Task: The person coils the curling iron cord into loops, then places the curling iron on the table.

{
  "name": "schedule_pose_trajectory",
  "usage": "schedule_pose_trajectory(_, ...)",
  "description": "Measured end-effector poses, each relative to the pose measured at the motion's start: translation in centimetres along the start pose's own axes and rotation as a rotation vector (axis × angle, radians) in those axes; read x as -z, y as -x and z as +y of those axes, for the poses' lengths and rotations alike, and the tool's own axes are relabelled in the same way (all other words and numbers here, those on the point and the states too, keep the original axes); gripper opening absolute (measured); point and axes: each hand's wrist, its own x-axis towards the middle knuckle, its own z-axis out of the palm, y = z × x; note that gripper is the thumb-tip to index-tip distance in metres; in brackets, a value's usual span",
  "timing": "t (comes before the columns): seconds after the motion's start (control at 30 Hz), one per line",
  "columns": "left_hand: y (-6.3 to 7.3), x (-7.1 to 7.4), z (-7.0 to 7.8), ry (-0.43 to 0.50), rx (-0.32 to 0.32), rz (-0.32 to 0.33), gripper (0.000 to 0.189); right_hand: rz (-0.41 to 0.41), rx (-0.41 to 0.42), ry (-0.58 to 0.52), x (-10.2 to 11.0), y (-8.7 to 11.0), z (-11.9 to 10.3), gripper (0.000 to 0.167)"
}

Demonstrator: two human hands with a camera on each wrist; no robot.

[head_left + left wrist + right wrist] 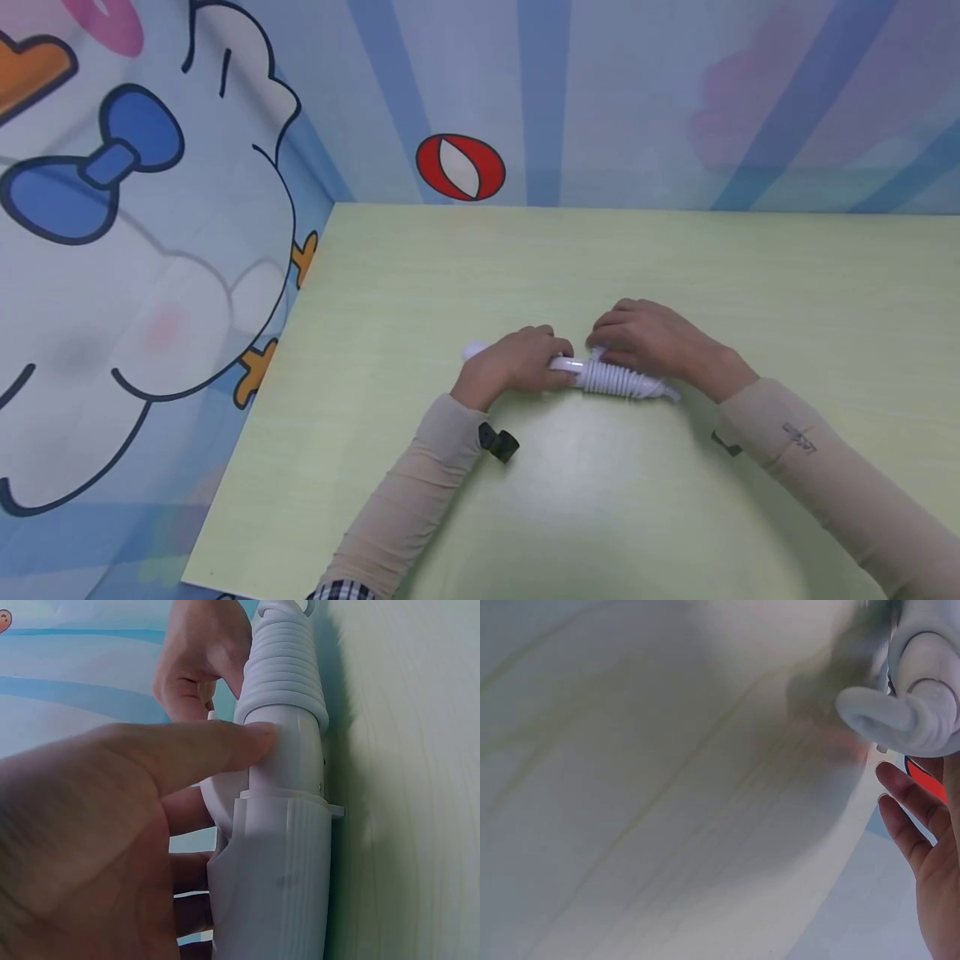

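Observation:
A white rod-shaped appliance (pixel 289 862) with a thick ridged body lies along the table, its kind not clear. White cord (pixel 617 380) is wound in tight coils round its right end, and a cord loop (pixel 877 712) sticks out at that tip. My left hand (pixel 517 360) grips the body from above; in the left wrist view its thumb presses just below the coils. My right hand (pixel 648 337) is at the far side of the coils, thumb and fingers pinching a short white piece of the cord. Two of its fingers (pixel 907 832) extend loosely. Its fingertips are partly hidden.
The pale yellow-green table (pixel 750 275) meets a blue striped wall (pixel 622 100) at the back. A wall with a cartoon figure (pixel 210 333) borders its left side. A black wrist mount (pixel 498 442) sits on the left sleeve.

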Motion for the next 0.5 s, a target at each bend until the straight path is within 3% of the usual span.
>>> schedule_pose_trajectory(0.5, 0.14, -0.02, 0.02, 0.020, 0.032, -0.014, 0.042, 0.014, 0.008, -0.009, -0.30, 0.29, 0.07, 0.030)
